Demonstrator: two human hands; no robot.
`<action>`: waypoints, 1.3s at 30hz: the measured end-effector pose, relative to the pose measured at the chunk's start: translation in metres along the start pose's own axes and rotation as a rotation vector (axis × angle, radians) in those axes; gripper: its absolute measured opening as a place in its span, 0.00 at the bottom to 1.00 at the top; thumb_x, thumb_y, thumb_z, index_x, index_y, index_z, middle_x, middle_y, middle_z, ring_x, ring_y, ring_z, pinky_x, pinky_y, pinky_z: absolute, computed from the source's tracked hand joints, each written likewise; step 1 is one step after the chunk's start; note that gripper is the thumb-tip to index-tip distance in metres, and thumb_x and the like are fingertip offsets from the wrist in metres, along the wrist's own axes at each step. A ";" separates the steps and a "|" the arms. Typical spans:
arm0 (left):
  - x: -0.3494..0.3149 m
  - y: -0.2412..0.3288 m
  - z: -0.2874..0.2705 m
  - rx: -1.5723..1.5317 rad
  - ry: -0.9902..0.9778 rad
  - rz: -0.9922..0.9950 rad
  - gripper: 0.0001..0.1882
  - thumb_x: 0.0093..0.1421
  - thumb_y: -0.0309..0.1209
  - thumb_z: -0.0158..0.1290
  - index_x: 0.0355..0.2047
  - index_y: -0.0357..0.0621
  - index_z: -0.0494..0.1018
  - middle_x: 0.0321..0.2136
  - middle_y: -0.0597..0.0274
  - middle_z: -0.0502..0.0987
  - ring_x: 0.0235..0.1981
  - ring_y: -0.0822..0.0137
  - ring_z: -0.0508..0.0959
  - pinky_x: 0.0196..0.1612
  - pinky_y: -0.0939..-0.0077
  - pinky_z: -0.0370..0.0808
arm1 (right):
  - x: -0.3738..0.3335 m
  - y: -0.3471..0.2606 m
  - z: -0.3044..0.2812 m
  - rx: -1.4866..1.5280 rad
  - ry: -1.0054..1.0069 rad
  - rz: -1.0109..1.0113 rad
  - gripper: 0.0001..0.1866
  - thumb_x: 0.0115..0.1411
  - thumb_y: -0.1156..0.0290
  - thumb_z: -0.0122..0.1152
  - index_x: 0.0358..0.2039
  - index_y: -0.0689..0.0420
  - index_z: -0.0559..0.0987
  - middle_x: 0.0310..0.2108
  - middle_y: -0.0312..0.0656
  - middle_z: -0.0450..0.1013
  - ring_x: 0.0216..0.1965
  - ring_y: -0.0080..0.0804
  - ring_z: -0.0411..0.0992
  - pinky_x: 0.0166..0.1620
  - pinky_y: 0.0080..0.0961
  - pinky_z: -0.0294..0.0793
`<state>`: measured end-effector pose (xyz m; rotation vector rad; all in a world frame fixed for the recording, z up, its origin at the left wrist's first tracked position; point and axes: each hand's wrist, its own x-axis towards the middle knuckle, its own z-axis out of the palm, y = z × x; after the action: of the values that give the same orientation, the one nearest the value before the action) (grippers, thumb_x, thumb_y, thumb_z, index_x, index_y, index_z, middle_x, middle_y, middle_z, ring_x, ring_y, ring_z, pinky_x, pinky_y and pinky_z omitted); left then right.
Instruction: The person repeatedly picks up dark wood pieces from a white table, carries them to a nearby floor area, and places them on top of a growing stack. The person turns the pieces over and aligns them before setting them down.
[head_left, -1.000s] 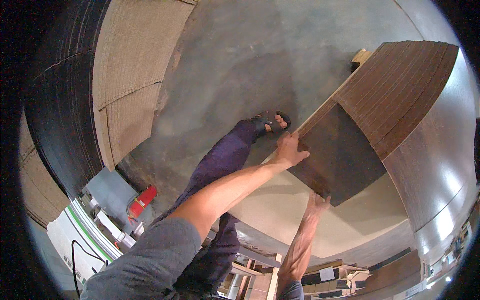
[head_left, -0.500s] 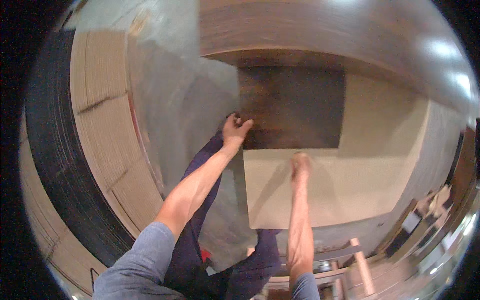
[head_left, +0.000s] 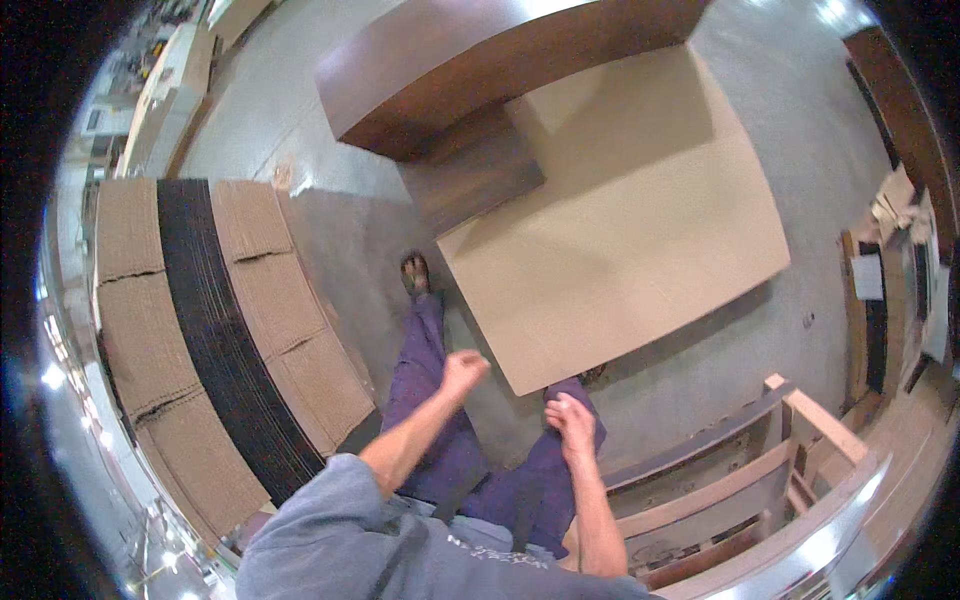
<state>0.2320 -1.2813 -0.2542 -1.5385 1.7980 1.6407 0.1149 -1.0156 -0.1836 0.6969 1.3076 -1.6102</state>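
I see the left hand (head_left: 465, 373) and right hand (head_left: 572, 420) curled, seemingly empty; beyond their fingers, a dark panel (head_left: 475, 180) already lies on tan board (head_left: 630, 225).

Stacked sheets (head_left: 262, 225) and concrete floor (head_left: 345, 235) suggest a workshop.

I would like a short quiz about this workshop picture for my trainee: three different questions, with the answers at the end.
1. Which looks larger: the dark-brown rectangular panel or the flat beige rectangular board?
2. True or false: the person's bare left hand is touching the dark-brown rectangular panel.
3. Fill in: between two brown, cardboard-like stacks at the left is a ____ layered stack.

Key: 1. The board. 2. False; they are apart. 3. Black.
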 end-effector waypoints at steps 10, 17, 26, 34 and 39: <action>-0.312 0.111 0.162 0.518 -0.846 0.653 0.19 0.53 0.37 0.58 0.40 0.35 0.77 0.37 0.45 0.80 0.40 0.56 0.81 0.44 0.64 0.77 | -0.264 0.078 -0.176 0.332 0.597 -0.231 0.20 0.65 0.63 0.59 0.52 0.64 0.74 0.39 0.47 0.77 0.37 0.33 0.77 0.42 0.29 0.77; -0.253 0.084 0.102 0.579 -0.657 0.468 0.07 0.56 0.30 0.54 0.29 0.38 0.77 0.18 0.66 0.73 0.16 0.73 0.70 0.22 0.74 0.69 | -0.408 0.094 -0.130 0.330 0.495 -0.548 0.18 0.65 0.67 0.57 0.51 0.65 0.75 0.38 0.42 0.78 0.39 0.26 0.76 0.44 0.23 0.76; -0.196 0.007 -0.121 0.693 -0.320 -0.170 0.09 0.56 0.27 0.46 0.28 0.37 0.76 0.16 0.59 0.73 0.17 0.65 0.74 0.20 0.70 0.71 | -0.531 0.103 -0.200 0.938 0.879 -0.989 0.22 0.66 0.62 0.56 0.53 0.65 0.73 0.40 0.45 0.77 0.38 0.31 0.76 0.44 0.29 0.78; -0.267 0.075 0.149 0.633 -0.911 0.267 0.10 0.57 0.31 0.50 0.31 0.37 0.77 0.19 0.58 0.76 0.19 0.66 0.75 0.23 0.71 0.74 | -0.596 0.165 -0.304 1.528 1.036 -1.347 0.26 0.69 0.60 0.53 0.61 0.58 0.63 0.48 0.48 0.71 0.46 0.36 0.71 0.50 0.40 0.74; -0.462 0.192 0.423 0.650 -1.249 0.575 0.08 0.57 0.26 0.53 0.24 0.43 0.65 0.19 0.67 0.66 0.19 0.73 0.68 0.26 0.79 0.69 | -0.635 0.196 -0.327 2.084 1.294 -1.552 0.24 0.65 0.55 0.57 0.56 0.55 0.66 0.48 0.45 0.72 0.44 0.40 0.72 0.55 0.47 0.71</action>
<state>0.0797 -0.7304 0.0660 0.3352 1.6755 1.3841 0.5191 -0.5159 0.1852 -0.8117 0.1090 1.2657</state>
